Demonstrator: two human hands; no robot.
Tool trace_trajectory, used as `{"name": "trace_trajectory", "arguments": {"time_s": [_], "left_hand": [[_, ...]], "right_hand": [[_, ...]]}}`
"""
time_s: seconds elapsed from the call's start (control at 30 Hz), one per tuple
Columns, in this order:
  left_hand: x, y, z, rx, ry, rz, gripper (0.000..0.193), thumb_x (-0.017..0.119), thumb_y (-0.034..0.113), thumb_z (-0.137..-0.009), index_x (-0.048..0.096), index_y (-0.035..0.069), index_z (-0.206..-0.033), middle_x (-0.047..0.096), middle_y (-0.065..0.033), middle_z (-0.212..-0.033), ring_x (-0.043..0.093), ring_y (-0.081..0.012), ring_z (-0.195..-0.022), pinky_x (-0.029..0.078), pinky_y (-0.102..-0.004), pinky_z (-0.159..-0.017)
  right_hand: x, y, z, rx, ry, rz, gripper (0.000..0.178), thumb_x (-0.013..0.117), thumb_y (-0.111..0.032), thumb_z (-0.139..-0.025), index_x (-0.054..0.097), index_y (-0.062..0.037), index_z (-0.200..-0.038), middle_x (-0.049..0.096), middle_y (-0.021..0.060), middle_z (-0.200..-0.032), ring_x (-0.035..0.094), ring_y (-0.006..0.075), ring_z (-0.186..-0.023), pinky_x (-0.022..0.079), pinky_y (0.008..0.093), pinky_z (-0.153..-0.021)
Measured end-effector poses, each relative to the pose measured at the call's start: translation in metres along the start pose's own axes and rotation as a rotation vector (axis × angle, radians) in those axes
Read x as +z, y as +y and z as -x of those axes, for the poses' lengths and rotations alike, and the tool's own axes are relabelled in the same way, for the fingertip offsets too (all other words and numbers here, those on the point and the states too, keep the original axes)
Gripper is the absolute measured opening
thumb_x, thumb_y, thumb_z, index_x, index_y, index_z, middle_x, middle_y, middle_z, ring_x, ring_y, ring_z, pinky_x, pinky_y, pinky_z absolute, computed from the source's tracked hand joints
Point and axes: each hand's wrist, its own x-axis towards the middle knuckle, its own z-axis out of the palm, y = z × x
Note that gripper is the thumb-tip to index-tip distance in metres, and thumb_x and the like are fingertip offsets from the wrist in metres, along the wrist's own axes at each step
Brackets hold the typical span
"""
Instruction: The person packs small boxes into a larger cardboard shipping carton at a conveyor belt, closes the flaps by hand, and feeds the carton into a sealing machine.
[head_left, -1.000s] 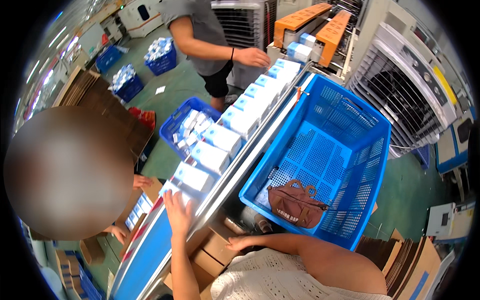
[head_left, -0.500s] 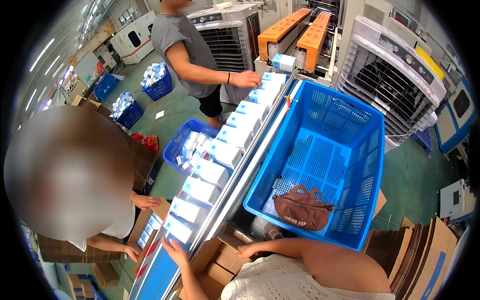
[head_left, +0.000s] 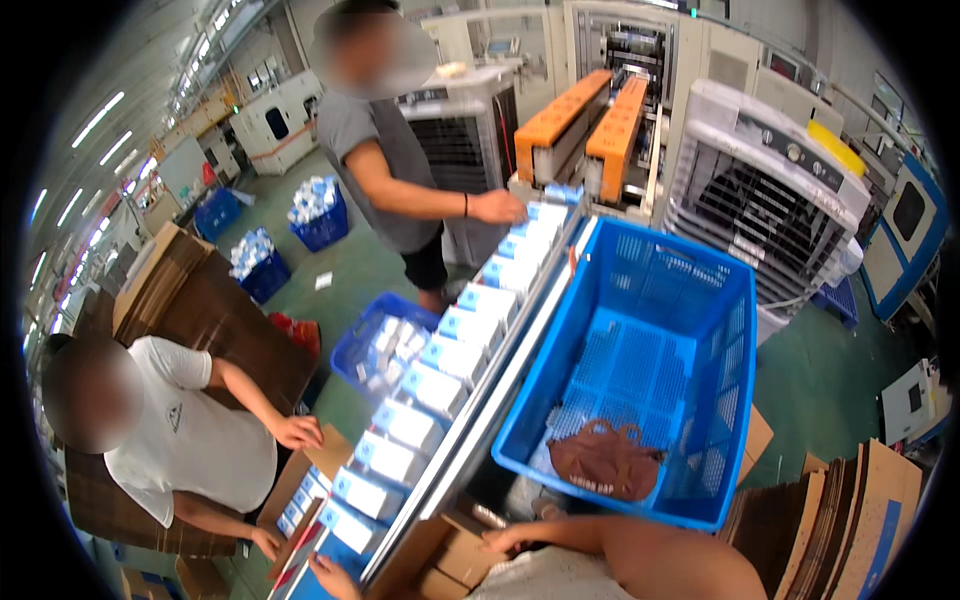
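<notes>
My left hand (head_left: pixel 334 577) is at the lower edge, beside the near end of the conveyor belt (head_left: pixel 335 550). Its fingers are apart and hold nothing; the nearest white-and-blue box (head_left: pixel 347 526) stands just beyond them. Several such boxes line the belt in a slanting row toward the machine. On the right, my right hand (head_left: pixel 506 538) grips the edge of an opened cardboard carton (head_left: pixel 455 560). That carton sits below the belt's near side, and my arm hides part of it.
A large blue crate (head_left: pixel 735 400) holding a brown bag (head_left: pixel 606 460) stands right of the belt. Opposite, a co-worker in white (head_left: pixel 190 420) has hands at a carton of boxes (head_left: pixel 300 500); another in grey (head_left: pixel 385 170) touches the far boxes. Flattened cardboard (head_left: pixel 840 530) stands at right.
The view has tilted, so most things sit lower in the picture. The row of boxes has moved along the belt toward me. My right hand stays at the carton's edge.
</notes>
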Motion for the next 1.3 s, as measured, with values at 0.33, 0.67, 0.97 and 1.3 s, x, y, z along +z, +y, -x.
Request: {"name": "trace_trajectory", "arguments": {"time_s": [0.33, 0.67, 0.97, 1.3], "left_hand": [[-0.005, 0.088, 0.045, 0.044, 0.265, -0.088, 0.031, 0.042, 0.017, -0.086, 0.051, -0.009, -0.100, 0.054, -0.0293, -0.091, 0.052, -0.0400, -0.082, 0.042, -0.0396, -0.074], [-0.031, 0.001, 0.073, 0.123, 0.275, -0.570, 0.033, 0.047, 0.028, -0.085, 0.054, -0.003, -0.096, 0.054, -0.0246, -0.093, 0.051, -0.0385, -0.086, 0.040, -0.0482, -0.077], [-0.048, -0.029, 0.097, 0.126, 0.212, -0.584, 0.027, 0.045, 0.017, -0.085, 0.053, -0.005, -0.098, 0.052, -0.0247, -0.099, 0.048, -0.0391, -0.093, 0.039, -0.0440, -0.083], [-0.035, -0.022, 0.103, 0.186, 0.513, -0.510, 0.034, 0.042, 0.018, -0.087, 0.046, -0.009, -0.107, 0.049, -0.0286, -0.101, 0.048, -0.0423, -0.092, 0.040, -0.0443, -0.083]], "right_hand": [[0.001, 0.032, -0.016, 0.101, 0.010, -0.056, 0.069, 0.036, -0.055, -0.080, 0.031, 0.0014, -0.119, 0.046, 0.0170, -0.113, 0.059, 0.0291, -0.072, 0.050, 0.0366, -0.040], [0.000, 0.029, -0.007, 0.072, 0.061, -0.047, 0.064, 0.036, -0.054, -0.081, 0.035, 0.0028, -0.109, 0.049, 0.0134, -0.082, 0.049, 0.0230, -0.051, 0.040, 0.0330, -0.035], [-0.004, 0.017, -0.003, 0.103, 0.072, 0.012, 0.066, 0.037, -0.051, -0.081, 0.034, 0.0064, -0.113, 0.053, 0.0183, -0.089, 0.051, 0.0255, -0.046, 0.039, 0.0338, -0.036], [-0.003, 0.014, 0.000, 0.118, 0.053, -0.028, 0.068, 0.037, -0.052, -0.081, 0.030, 0.0051, -0.116, 0.050, 0.0167, -0.094, 0.051, 0.0231, -0.053, 0.039, 0.0327, -0.037]]}}
